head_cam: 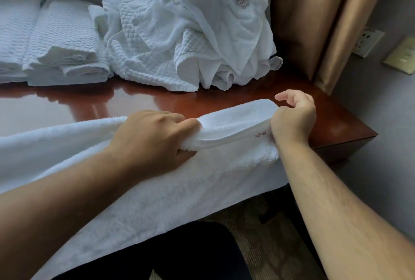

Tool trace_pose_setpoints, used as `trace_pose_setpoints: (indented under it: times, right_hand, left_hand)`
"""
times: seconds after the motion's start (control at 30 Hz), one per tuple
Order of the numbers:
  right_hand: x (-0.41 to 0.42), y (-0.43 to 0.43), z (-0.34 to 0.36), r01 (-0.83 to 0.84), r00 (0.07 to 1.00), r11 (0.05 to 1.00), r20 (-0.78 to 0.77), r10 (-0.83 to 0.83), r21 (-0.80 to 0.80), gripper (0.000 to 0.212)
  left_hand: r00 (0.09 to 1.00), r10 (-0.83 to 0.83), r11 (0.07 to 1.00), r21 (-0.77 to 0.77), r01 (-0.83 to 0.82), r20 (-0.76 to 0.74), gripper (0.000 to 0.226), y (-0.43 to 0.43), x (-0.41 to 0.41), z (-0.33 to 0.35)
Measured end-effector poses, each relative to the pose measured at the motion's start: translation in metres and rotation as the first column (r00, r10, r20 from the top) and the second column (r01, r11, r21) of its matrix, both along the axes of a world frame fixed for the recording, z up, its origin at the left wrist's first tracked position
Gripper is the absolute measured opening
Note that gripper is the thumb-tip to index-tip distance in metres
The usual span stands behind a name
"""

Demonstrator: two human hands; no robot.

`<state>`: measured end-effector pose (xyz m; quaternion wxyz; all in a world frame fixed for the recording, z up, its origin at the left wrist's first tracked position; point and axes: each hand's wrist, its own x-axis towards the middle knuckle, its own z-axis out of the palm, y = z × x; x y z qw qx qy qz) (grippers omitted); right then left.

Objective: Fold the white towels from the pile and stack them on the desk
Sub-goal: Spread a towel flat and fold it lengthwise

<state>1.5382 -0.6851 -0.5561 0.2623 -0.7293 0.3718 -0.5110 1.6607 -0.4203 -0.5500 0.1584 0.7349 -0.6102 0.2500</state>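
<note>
A white towel (170,187) lies across the near edge of the glossy brown desk (139,100) and hangs down over its front. My left hand (152,136) grips a folded edge of the towel near its middle. My right hand (294,115) pinches the same edge at the towel's right corner, index finger raised. A small embroidered mark shows between the hands. A loose pile of white towels (193,30) rises at the back of the desk. Two stacks of folded waffle-weave towels (62,41) sit at the back left.
Brown curtains (314,17) hang at the back right beside the pile. A wall socket (368,41) and a switch plate (402,57) are on the right wall. The desk's right corner (368,133) lies just past my right hand. Patterned carpet shows below.
</note>
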Motion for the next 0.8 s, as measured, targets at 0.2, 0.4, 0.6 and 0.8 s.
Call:
trace_pose_setpoints:
  times: [0.2,0.4,0.6,0.8]
  right_hand:
    - [-0.002,0.004,0.001,-0.045,0.998,0.999,-0.054,0.045,0.003,0.046]
    - [-0.009,0.002,0.022,-0.182,0.794,0.961,-0.546,0.268,0.207,0.043]
    - [-0.006,0.023,0.07,-0.224,0.261,0.974,-0.965,0.029,-0.032,0.018]
    - [0.024,0.071,0.056,-0.27,0.472,0.956,-0.849,0.238,0.117,0.018]
  left_hand:
    - [0.998,-0.07,0.998,0.005,0.07,0.007,0.031,-0.002,0.001,-0.001]
    - [0.996,-0.088,0.995,0.036,0.088,-0.019,0.042,-0.003,-0.002,0.003]
    - [0.998,-0.068,0.997,0.045,0.067,0.011,0.054,-0.004,-0.001,0.0]
    - [0.997,-0.076,0.996,0.046,0.075,0.017,0.048,-0.004,0.001,-0.002]
